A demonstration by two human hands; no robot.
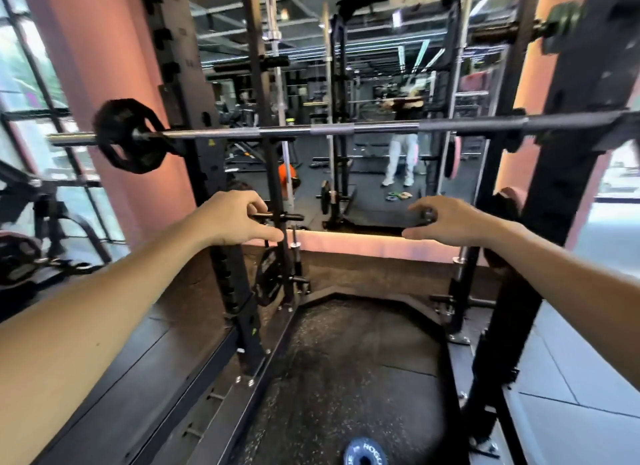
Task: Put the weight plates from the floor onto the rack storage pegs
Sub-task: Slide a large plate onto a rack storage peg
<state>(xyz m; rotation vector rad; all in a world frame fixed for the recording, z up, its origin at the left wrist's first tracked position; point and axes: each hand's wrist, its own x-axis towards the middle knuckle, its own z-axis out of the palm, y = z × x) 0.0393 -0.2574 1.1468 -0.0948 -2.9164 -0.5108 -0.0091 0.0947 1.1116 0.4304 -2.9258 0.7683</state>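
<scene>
1. Plate on floor: small blue-grey weight plate (365,452) lies flat at the near edge of view, partly cut off by the frame, white lettering on its face, dark centre hole. It rests on speckled black rubber flooring (349,360) inside the rack.
2. Left hand (239,218) reaches far-left, fingers loosely curled, empty, just beside a short black storage peg (289,217) on the rear upright (273,173). Contact with the peg cannot be told.
3. Right hand (450,222) reaches far-right, fingers half-curled and slack, nothing in it.
4. Black plate (268,277) already hangs low on the left rear upright; a bare lower peg (299,279) sticks out just beside it.
5. Barbell (346,130) spans the rack above both hands, with a black plate on its left sleeve (130,135).
6. Room: open floor between the near uprights, left (239,305) and right (502,326); raised black platform edge (332,296) bounds it at the far side, with a mirror (363,152) behind.
</scene>
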